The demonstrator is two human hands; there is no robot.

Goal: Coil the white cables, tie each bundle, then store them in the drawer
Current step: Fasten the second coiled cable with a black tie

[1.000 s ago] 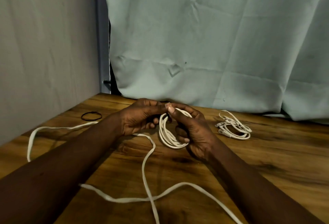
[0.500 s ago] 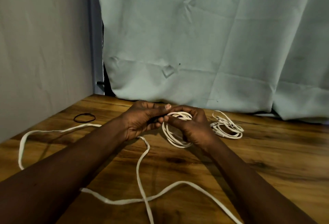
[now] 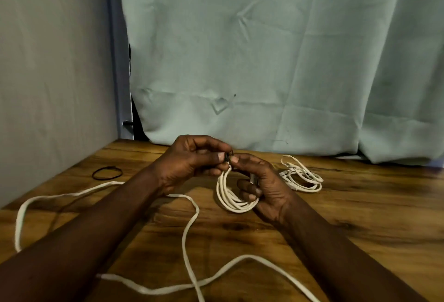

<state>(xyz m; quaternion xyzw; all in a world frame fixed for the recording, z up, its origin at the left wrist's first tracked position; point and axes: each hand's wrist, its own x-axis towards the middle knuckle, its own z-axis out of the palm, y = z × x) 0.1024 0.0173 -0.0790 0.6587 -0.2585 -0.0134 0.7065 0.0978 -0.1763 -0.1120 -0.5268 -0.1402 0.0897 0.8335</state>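
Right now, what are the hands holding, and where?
The coil: left hand pinches its top, at a small dark band; right hand holds its top and right side.

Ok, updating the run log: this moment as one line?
stage: tying coil | right hand: holds coiled cable | left hand: pinches dark tie at its top | table: second bundle, loose cable, black band

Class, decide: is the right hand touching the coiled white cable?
Touching: the head view shows the right hand gripping the coiled white cable, fingers curled round its loops.
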